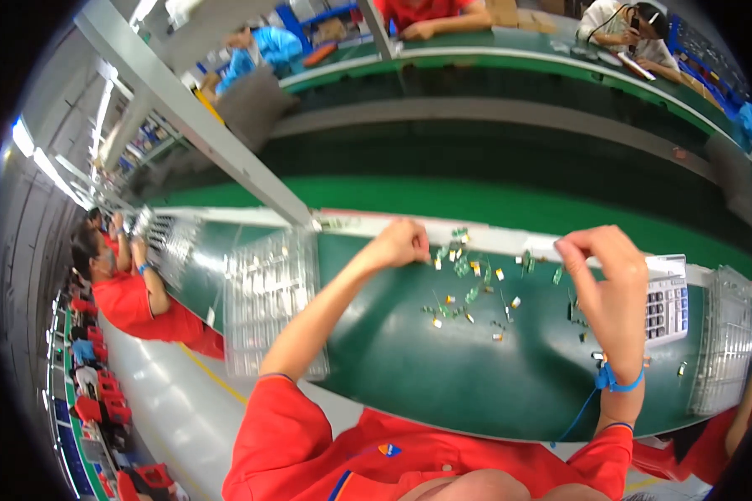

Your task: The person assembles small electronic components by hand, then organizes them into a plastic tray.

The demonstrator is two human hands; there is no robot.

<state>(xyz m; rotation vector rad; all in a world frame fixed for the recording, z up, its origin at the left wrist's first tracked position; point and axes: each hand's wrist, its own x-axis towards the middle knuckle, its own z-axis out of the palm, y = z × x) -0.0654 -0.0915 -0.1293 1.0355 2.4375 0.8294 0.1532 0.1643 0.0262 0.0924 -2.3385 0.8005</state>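
Small green circuit boards [462,265] with white and yellow parts lie scattered over the green tabletop [443,367], mostly between my hands. My left hand [399,244] is closed at the far edge of the table, its curled fingertips beside the leftmost boards. Anything inside those fingers is too small to make out. My right hand [614,280] is raised over the boards on the right, with thumb and forefinger brought together. What that pinch holds, if anything, does not show. Around my right wrist sits a blue strap [618,380] with a thin blue cord.
Clear plastic trays [267,305] stand at left, and more clear trays [721,346] at right. A white calculator [667,301] lies behind my right wrist. Beyond a pale rail [510,240] runs a dark conveyor belt [510,159]. A grey post [200,117] slants at left; co-workers sit around.
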